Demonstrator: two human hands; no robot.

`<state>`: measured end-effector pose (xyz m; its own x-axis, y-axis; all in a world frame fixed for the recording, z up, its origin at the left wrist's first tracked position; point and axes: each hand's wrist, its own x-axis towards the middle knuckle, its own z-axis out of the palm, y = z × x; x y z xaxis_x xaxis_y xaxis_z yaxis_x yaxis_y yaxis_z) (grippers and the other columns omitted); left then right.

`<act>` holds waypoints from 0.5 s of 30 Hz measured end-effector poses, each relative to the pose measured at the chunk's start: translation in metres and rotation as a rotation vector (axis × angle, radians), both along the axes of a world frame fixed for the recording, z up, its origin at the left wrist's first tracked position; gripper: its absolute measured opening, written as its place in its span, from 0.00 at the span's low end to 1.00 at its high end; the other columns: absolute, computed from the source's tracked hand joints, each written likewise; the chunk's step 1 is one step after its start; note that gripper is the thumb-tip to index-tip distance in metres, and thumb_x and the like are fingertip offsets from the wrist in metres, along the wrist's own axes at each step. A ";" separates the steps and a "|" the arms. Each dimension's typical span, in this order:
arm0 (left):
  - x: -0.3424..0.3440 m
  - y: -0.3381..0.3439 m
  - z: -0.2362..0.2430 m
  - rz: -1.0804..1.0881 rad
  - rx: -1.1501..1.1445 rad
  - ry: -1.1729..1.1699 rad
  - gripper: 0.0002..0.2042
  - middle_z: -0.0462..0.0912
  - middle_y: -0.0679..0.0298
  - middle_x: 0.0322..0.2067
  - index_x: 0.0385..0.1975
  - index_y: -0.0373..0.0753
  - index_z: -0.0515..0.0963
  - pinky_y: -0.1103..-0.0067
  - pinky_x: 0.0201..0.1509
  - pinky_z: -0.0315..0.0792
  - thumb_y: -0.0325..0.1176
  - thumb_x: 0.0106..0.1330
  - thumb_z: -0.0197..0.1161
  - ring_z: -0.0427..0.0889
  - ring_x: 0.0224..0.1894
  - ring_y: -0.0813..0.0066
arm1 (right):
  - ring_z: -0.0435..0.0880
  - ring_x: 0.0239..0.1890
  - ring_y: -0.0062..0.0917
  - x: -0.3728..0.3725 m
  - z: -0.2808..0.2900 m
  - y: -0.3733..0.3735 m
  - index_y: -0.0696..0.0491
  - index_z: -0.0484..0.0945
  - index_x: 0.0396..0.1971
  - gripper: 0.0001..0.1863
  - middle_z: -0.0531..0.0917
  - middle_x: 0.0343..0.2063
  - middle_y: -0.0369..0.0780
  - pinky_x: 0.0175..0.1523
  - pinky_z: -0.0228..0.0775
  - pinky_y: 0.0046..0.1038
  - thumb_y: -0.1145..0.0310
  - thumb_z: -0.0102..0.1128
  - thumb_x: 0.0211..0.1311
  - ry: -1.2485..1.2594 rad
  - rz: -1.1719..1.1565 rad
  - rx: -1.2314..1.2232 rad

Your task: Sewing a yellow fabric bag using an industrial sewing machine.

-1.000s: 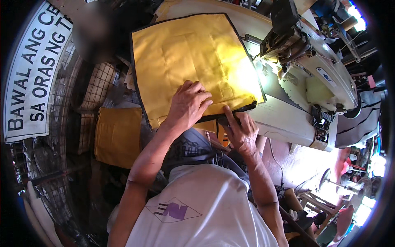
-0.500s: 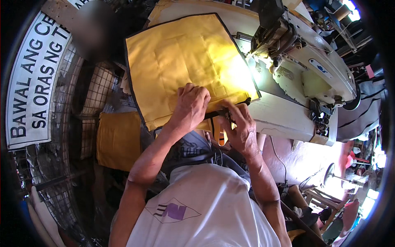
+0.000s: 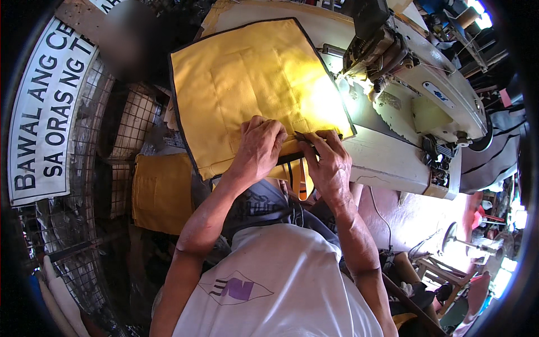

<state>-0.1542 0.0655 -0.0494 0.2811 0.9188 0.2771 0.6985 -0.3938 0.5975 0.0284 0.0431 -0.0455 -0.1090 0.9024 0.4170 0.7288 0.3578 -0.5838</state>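
A large yellow fabric panel (image 3: 236, 78) with dark edge binding lies over the sewing table. My left hand (image 3: 259, 145) rests at its near edge, fingers curled and pinching the cloth there. Just to the right, my right hand (image 3: 328, 163) is closed on a small dark pointed tool (image 3: 301, 136); its tip points left over the panel, and most of it is hidden by the fingers. Below the hands hang a dark strip and a yellow-orange strap loop (image 3: 304, 182).
A sewing machine (image 3: 438, 95) with a bright lamp stands right of the panel on a pale tabletop (image 3: 382, 154). Another yellow fabric piece (image 3: 160, 191) hangs at the left, near wire mesh (image 3: 135, 121) and a white sign (image 3: 48, 112). A blurred shape is at the upper left.
My right hand has turned and its fingers have closed in, bringing the dark tool's tip into view over the panel edge. The left hand has barely shifted.
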 end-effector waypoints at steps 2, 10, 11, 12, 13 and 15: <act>-0.001 0.000 0.000 -0.010 -0.006 -0.012 0.04 0.79 0.59 0.32 0.36 0.37 0.75 0.66 0.54 0.63 0.29 0.68 0.61 0.73 0.43 0.60 | 0.84 0.37 0.37 -0.001 -0.002 -0.001 0.54 0.84 0.40 0.10 0.82 0.37 0.41 0.39 0.78 0.36 0.70 0.69 0.58 -0.006 -0.008 0.012; -0.021 -0.001 0.012 -0.033 -0.045 -0.155 0.05 0.80 0.61 0.33 0.37 0.36 0.75 0.70 0.47 0.71 0.31 0.72 0.59 0.78 0.37 0.67 | 0.85 0.37 0.36 0.006 -0.010 0.001 0.53 0.84 0.42 0.13 0.82 0.38 0.41 0.39 0.78 0.35 0.70 0.70 0.57 0.010 0.078 0.092; -0.031 -0.004 0.017 0.021 -0.139 -0.338 0.06 0.80 0.63 0.33 0.38 0.35 0.75 0.74 0.46 0.72 0.31 0.74 0.58 0.78 0.37 0.72 | 0.85 0.37 0.36 0.005 -0.006 -0.002 0.53 0.84 0.43 0.13 0.82 0.38 0.41 0.39 0.79 0.35 0.70 0.70 0.57 0.014 0.071 0.058; -0.042 -0.009 0.022 0.074 -0.234 -0.522 0.07 0.80 0.65 0.33 0.40 0.34 0.75 0.78 0.45 0.73 0.31 0.75 0.57 0.79 0.36 0.77 | 0.85 0.37 0.36 0.002 -0.001 -0.006 0.53 0.84 0.43 0.14 0.82 0.38 0.41 0.39 0.79 0.34 0.70 0.71 0.57 0.017 0.061 0.020; -0.052 -0.014 0.029 0.093 -0.233 -0.598 0.07 0.79 0.68 0.34 0.41 0.33 0.75 0.83 0.48 0.72 0.31 0.76 0.56 0.78 0.39 0.83 | 0.85 0.37 0.35 -0.003 0.003 -0.009 0.53 0.84 0.44 0.14 0.82 0.39 0.41 0.38 0.79 0.34 0.68 0.71 0.57 0.051 0.083 0.001; -0.063 -0.019 0.036 0.149 -0.180 -0.672 0.05 0.80 0.66 0.30 0.39 0.32 0.75 0.82 0.43 0.74 0.29 0.75 0.58 0.79 0.35 0.82 | 0.85 0.36 0.36 -0.015 0.011 -0.010 0.53 0.84 0.43 0.13 0.82 0.39 0.41 0.38 0.79 0.34 0.68 0.71 0.57 0.053 0.133 -0.019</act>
<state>-0.2177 0.0466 -0.0138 -0.0301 0.9820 0.1865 0.1945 -0.1773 0.9648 0.0135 0.0335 -0.0344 -0.2067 0.8890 0.4085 0.6439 0.4380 -0.6274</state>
